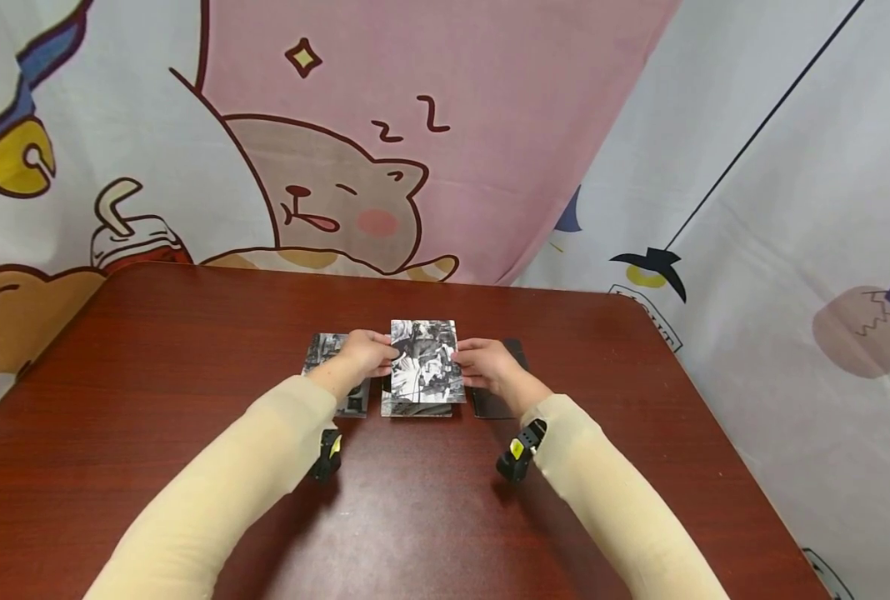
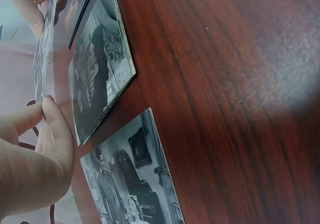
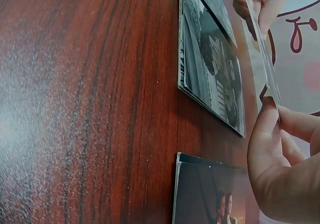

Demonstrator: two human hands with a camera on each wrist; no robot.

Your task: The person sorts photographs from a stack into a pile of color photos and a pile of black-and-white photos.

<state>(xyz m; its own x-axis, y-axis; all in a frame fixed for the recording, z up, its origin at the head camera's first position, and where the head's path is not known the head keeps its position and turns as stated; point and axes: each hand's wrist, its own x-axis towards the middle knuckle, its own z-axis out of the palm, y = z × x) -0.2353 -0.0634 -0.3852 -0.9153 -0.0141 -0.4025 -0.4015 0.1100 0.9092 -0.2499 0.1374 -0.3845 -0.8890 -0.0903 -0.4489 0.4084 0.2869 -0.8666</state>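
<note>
A black-and-white photo card is held up by both hands over the middle of the table. My left hand pinches its left edge between thumb and fingers, and my right hand pinches the right edge. Below it lies a stack of black-and-white photo cards, mostly covered in the head view. Beside the stack, under the left hand, a black-and-white card shows people in a room. Under the right hand is a dark colour-printed card pile, partly hidden by that hand in the head view.
The cards lie on a reddish-brown wooden table. Behind it hangs a cloth backdrop with cartoon animals, close to the table's far edge. A black wrist camera is strapped at the right sleeve, another camera at the left.
</note>
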